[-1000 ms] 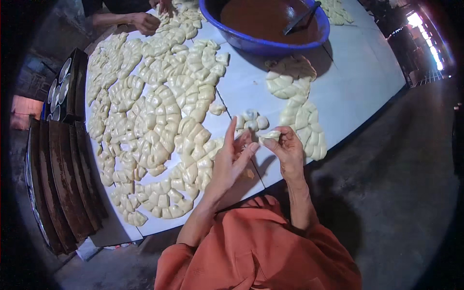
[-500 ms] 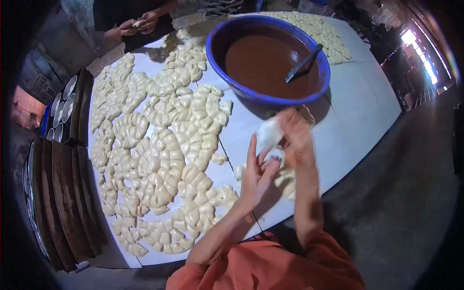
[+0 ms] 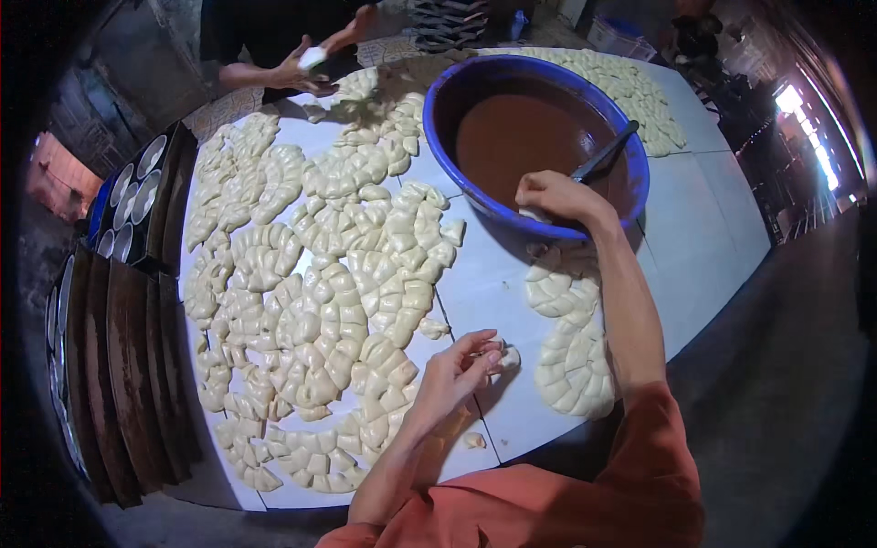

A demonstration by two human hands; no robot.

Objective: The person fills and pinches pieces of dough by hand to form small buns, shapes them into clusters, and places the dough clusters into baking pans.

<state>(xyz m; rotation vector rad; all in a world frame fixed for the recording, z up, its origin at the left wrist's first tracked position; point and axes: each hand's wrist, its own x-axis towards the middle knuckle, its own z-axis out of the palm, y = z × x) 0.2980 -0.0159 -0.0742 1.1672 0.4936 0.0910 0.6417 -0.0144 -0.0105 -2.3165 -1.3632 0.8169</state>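
My left hand (image 3: 457,373) is low over the table's near middle, its fingers closed around a small white piece of dough (image 3: 507,359). My right hand (image 3: 565,199) reaches over the near rim of a blue basin (image 3: 450,169); its fingers are bent together, and a pale bit of what looks like dough (image 3: 535,215) shows beneath them. Smooth brown filling (image 3: 512,128) lies in the basin, where a dark-handled tool (image 3: 605,152) leans on the right side. Just below the basin, pale dough pieces (image 3: 574,370) lie in curved, joined rows beside my right forearm.
Many more dough pieces (image 3: 311,320) cover the table's left half, and others (image 3: 630,96) lie beyond the basin. Stacked dark trays (image 3: 128,365) and a tray of round tins (image 3: 137,196) stand at the left. Across the table, another person's hands (image 3: 311,68) handle white dough.
My hands have parted: the right has gone forward to the basin, while the left has drawn back toward me with dough. The other person's hands have spread apart. The whole view has shifted slightly.
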